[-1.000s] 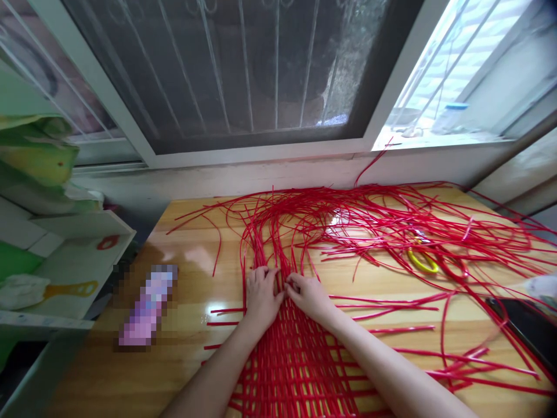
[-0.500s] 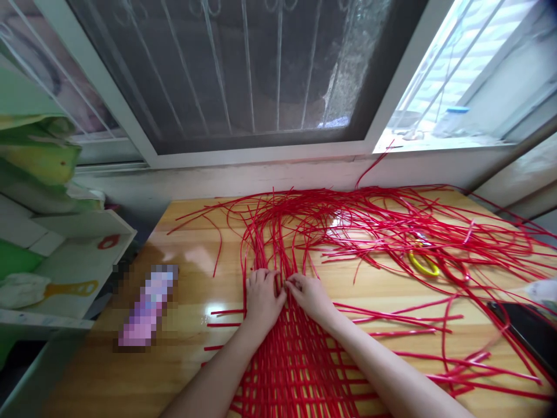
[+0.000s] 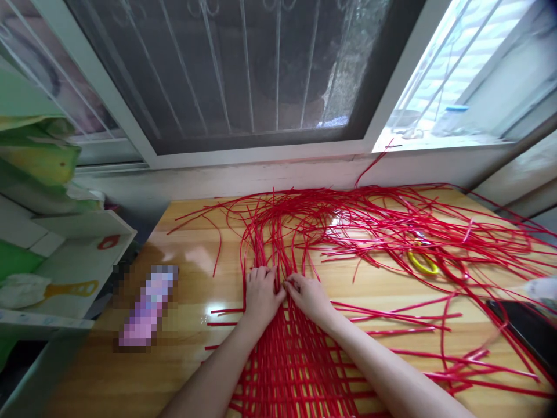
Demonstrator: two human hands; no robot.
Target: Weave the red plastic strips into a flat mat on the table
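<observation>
A red lattice of woven plastic strands (image 3: pixel 296 371) lies on the wooden table in front of me, its long loose ends fanning away toward the window. My left hand (image 3: pixel 264 296) is over the far edge of the weave, fingers curled down on the lengthwise strands and thumb pointing toward the right hand. Close beside it, my right hand (image 3: pixel 308 295) pinches at a red strand between thumb and fingertips. The exact strand in the pinch is partly hidden by the fingers. Cut crosswise ends stick out on both sides of the weave, under and beyond my forearms.
Tangled loose red strands (image 3: pixel 374 217) cover the table's back and right. Yellow-handled scissors (image 3: pixel 423 264) lie among them. A black phone-like object (image 3: pixel 524 334) rests at the right edge. A pixelated pink and purple object (image 3: pixel 148 307) lies left. Behind the table stands a barred window (image 3: pixel 243 69).
Both hands stay at nearly the same spot on the weave, with only slight finger movement. The strands and other objects look unmoved.
</observation>
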